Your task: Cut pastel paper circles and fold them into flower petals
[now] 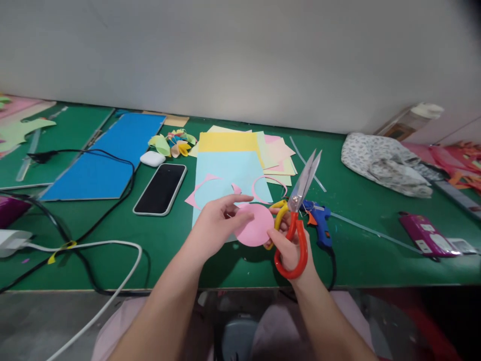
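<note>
A round pink paper disc (255,225) is held between both hands above the green table. My left hand (220,223) pinches its left side, thumb on top. My right hand (291,245) touches the disc's right edge with its thumb and also holds scissors (294,220) with one red and one yellow handle. The scissor blades point up and away, nearly closed. Behind the hands, light blue paper (233,168) lies on the table, with pink cut-out scraps (191,199) and a thin pink ring (257,193) on it.
A phone (160,190), a white earbud case (152,159), folded paper pieces (175,143) and a blue board (108,155) lie left. Cables cross the left front. A blue glue gun (321,223), a patterned cloth (383,163) and a purple pack (426,235) are right.
</note>
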{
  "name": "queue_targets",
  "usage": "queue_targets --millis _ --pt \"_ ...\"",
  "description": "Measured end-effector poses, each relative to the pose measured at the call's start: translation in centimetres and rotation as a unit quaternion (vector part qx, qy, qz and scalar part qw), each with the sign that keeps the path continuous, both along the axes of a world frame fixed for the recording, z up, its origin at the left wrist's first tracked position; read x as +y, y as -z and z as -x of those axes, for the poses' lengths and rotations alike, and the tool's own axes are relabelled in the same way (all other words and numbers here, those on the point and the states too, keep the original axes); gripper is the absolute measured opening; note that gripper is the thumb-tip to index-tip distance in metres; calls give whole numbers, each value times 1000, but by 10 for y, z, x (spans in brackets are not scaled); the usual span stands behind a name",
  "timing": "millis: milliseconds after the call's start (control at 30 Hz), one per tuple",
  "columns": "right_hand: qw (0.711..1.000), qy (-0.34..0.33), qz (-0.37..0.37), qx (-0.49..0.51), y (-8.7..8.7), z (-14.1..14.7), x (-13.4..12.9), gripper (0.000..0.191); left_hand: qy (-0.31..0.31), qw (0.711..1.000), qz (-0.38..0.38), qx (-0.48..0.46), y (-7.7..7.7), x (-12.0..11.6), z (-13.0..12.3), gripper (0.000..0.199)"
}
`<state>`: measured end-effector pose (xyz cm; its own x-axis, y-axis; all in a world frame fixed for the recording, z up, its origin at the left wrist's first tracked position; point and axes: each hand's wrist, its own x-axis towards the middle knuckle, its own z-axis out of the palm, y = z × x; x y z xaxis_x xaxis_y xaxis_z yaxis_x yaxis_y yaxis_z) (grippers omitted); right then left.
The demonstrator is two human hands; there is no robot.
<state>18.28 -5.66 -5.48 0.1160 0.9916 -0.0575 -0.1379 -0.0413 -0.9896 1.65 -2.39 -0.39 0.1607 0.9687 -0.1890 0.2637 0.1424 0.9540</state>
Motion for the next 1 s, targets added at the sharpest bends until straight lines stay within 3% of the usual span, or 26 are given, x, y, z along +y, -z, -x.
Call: queue_targets --millis 133,300,367,500,700,1000 --pt "999 20 23 -11 -5 7 -2 36 -50 998 -18 -36 7 0 -11 43" --pt "998 60 -1 -19 -5 6 -1 36 4 989 52 -135 9 -3 -21 68" --pt "998 64 -7 -26 -5 5 -2 35 -9 988 47 -149 10 -3 -23 69" --pt "1000 9 2 -16 -5 6 -5 30 -99 984 -13 -148 10 -2 -21 66" --pt "995 -92 -30 -12 0 5 -8 48 -227 957 -134 -123 1 -2 -2 72" --pt "990 -135 22 -43 6 9 -9 48 -260 940 -170 -143 -9 -9 4 70"
